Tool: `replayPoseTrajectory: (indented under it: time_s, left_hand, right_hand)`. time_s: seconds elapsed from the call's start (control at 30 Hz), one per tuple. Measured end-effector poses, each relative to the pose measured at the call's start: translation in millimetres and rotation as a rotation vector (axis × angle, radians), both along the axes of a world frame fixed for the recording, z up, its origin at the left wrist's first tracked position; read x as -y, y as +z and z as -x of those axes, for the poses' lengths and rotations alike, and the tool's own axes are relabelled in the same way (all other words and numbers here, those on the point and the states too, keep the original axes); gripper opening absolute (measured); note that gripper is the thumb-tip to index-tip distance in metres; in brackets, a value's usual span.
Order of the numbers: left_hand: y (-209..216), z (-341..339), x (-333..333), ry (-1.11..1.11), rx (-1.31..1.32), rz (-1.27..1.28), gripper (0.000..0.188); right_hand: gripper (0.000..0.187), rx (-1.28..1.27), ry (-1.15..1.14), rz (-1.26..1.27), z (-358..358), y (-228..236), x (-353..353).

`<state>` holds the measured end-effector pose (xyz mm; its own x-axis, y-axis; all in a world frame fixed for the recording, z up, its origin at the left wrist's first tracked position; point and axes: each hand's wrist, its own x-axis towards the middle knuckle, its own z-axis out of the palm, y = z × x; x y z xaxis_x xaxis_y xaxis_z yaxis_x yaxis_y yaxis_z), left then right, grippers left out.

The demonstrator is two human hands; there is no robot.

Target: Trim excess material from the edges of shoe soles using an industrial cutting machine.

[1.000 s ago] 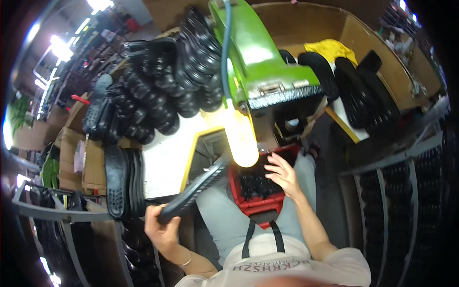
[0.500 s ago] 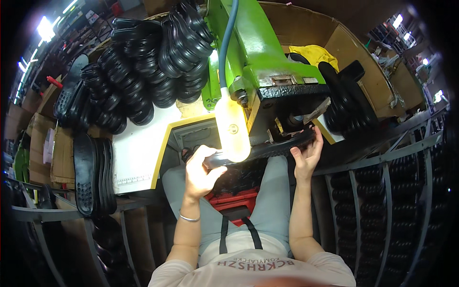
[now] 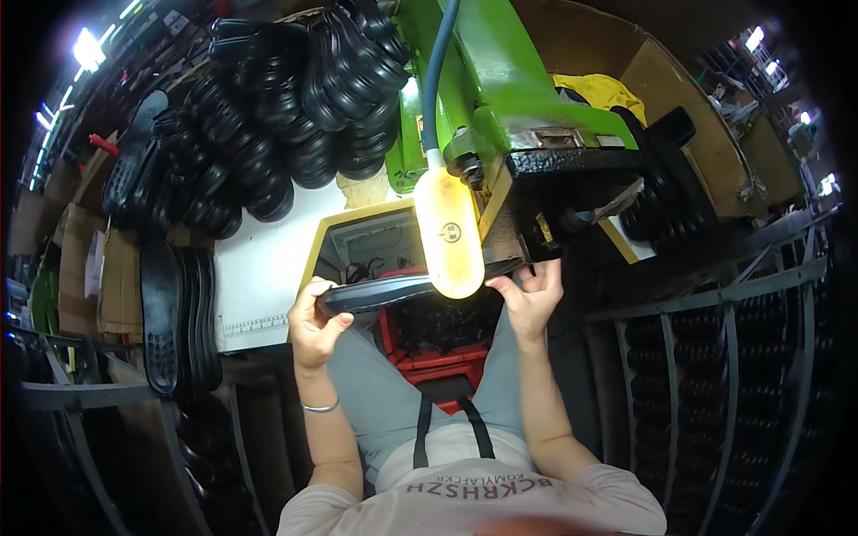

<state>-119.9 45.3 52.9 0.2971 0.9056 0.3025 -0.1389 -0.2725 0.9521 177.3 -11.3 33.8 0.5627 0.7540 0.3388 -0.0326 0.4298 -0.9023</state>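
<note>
A black shoe sole (image 3: 380, 293) is held level across my lap, its right part under the head of a green machine (image 3: 509, 80). My left hand (image 3: 315, 326) grips its left end, thumb on the near side and fingers behind. Close below the machine head, my right hand (image 3: 534, 302) pinches the sole's other end. A glowing yellow-white lamp (image 3: 447, 237) on a grey cable hangs in front and hides part of the sole's middle.
Heaped black soles (image 3: 259, 107) cover the back of the white table (image 3: 259, 268), with more soles (image 3: 179, 313) upright at its left edge. A red bin (image 3: 438, 362) sits between my knees. Metal racks (image 3: 728, 375) of soles flank me. A cardboard box (image 3: 688, 125) stands behind the machine.
Both hands have moved left with the sole, so more of its left end sticks out past the lamp. My right hand has come closer to the lamp.
</note>
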Motion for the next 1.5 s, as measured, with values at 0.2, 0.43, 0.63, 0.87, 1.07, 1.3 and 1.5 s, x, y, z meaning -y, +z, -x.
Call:
replayPoseTrajectory:
  time_s: [0.2, 0.43, 0.63, 0.87, 1.07, 1.3, 1.5]
  left_hand:
    - [-55.5, 24.7, -11.0, -0.052, 0.137, 0.096, 0.033]
    - [-28.3, -67.0, -10.7, 0.043, -0.678, -0.286, 0.031]
    - [-40.2, -132.9, 1.9, 0.186, -0.311, -0.217, 0.026]
    - [-89.2, -167.7, 21.6, 0.004, 0.163, 0.106, 0.034]
    - [-115.7, -180.3, 23.8, 0.128, 0.353, 0.185, 0.035]
    - [-84.8, -170.6, 17.0, 0.101, 0.287, 0.105, 0.042]
    - [-32.4, -179.8, 22.6, 0.087, 0.284, 0.13, 0.05]
  right_hand:
    - [0.08, 0.35, -0.226, -0.063, 26.8, -10.1, -4.9]
    - [0.073, 0.856, -0.426, -0.192, 25.5, -4.1, -6.9]
    - [0.065, 0.863, -0.392, -0.21, 20.4, -14.2, -5.3]
    - [0.068, -0.185, 0.084, 0.142, -2.4, -124.4, 1.5]
    - [0.055, -0.762, 0.286, 0.303, -22.9, -142.9, 18.6]
    - [0.052, -0.311, -0.091, 0.366, -69.9, -99.1, 26.3]
    - [0.051, -0.547, 0.055, 0.285, -52.3, -129.2, 22.0]
